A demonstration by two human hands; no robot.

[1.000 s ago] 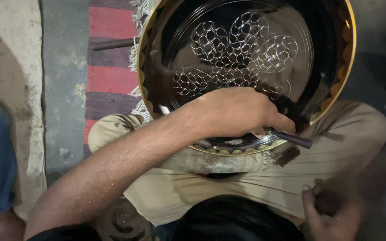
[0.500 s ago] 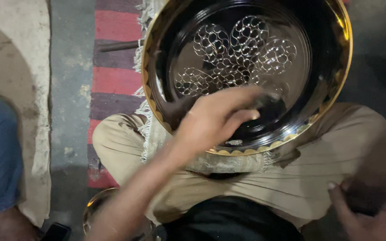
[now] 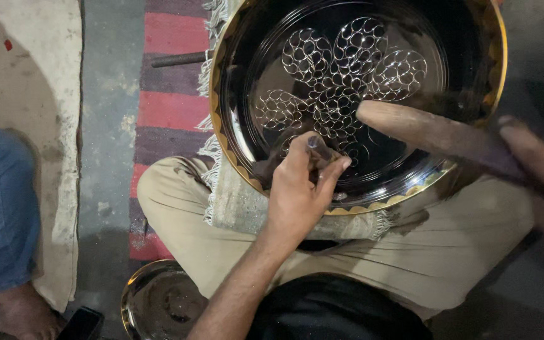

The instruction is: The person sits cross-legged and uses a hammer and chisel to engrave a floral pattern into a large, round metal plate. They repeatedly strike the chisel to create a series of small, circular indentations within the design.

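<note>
- Over the near part of the tray, the left hand [image 3: 300,198] pinches a small dark metal punch [image 3: 318,148] between thumb and fingers, its tip on the dark surface just below the engraved pattern.
- The punch looks short, stiff and probably slick; the hand grips it low on the shaft, its long axis tilting up and to the right.
- At right, the right hand [image 3: 536,167], blurred, is closed on a wooden mallet [image 3: 432,133] whose handle lies near-horizontal, its free end pointing left over the punch.
- The round brass tray [image 3: 493,88], rigid and likely heavy, rests tilted on the person's lap.
</note>
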